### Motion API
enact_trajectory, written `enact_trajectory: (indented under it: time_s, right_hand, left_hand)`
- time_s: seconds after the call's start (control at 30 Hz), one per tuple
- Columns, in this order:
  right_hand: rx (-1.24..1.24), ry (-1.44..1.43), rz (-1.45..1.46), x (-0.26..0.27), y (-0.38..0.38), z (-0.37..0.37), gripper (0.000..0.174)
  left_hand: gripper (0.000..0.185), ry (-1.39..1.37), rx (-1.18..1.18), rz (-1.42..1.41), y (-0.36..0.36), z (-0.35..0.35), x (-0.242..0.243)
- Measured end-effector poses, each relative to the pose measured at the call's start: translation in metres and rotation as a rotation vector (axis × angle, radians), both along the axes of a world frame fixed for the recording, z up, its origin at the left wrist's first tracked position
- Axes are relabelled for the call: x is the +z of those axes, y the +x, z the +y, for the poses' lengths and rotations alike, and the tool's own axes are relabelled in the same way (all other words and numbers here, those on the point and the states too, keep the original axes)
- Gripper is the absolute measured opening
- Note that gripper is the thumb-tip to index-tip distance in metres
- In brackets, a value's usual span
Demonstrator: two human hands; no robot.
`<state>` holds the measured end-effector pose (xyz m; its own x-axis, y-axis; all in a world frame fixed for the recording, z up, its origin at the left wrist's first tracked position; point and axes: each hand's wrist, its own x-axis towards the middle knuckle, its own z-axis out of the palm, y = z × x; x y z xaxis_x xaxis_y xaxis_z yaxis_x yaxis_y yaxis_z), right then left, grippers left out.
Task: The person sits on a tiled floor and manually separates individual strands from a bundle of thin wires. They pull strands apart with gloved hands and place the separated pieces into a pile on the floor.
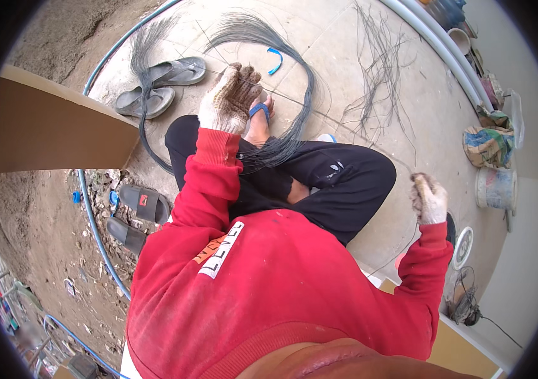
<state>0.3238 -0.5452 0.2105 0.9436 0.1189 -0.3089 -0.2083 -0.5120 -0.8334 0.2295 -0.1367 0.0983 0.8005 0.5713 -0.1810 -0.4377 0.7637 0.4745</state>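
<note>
My left hand (228, 102), in a white knit glove with a soiled brown palm, is raised over my crossed legs. Its fingers curl round a thin wire strand (212, 41) that crosses the palm. Out to the right, my gloved right hand (429, 198) has its fingertips pinched together on thin wire; a strand trails below it. Whether one strand joins both hands is hard to tell against the tile joint. A long bundle of grey tie wire (308, 90) curves from the floor onto my lap. Another wire bundle (144, 90) lies to the left, across grey flip-flops (176, 71).
Loose wires (378, 71) are scattered on the tiled floor (330, 28). White pipes (444, 42), a woven sack (489, 142) and a bucket (496, 188) line the right wall. At left stand a brown panel (56, 125) and black slides (143, 203) beside a blue hose (96, 232).
</note>
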Motion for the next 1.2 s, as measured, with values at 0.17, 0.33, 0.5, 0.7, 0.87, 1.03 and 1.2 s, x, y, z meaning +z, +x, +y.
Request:
enact_trajectory:
  time_s: [0.17, 0.33, 0.5, 0.7, 0.87, 1.03, 1.2]
  right_hand:
    - [0.787, -0.22, 0.607, -0.065, -0.034, 0.014, 0.023]
    - [0.271, 0.236, 0.031, -0.03, -0.03, 0.025, 0.023]
    - [0.467, -0.354, -0.509, -0.042, 0.017, -0.009, 0.017]
    - [1.293, -0.038, -0.103, 0.039, -0.045, 0.052, 0.011]
    - [-0.012, 0.744, -0.471, 0.036, -0.021, 0.01, 0.027]
    - [0.34, -0.32, 0.06, -0.029, 0.032, 0.0, 0.028]
    - [1.511, -0.272, 0.261, -0.017, -0.048, 0.045, 0.026]
  left_hand:
    - [0.023, 0.091, 0.117, 0.065, 0.016, 0.028, 0.015]
    - [0.026, -0.092, 0.314, 0.139, 0.01, 0.082, -0.016]
    - [0.025, 0.012, 0.212, 0.13, 0.009, 0.034, 0.01]
    - [0.025, -0.005, 0.317, 0.185, 0.017, 0.089, -0.016]
    - [0.024, -0.158, 0.183, 0.12, 0.016, 0.063, -0.001]
    - [0.02, -0.045, 0.028, -0.381, 0.022, 0.061, 0.011]
    - [0.022, 0.06, 0.159, -0.237, 0.049, 0.097, 0.013]
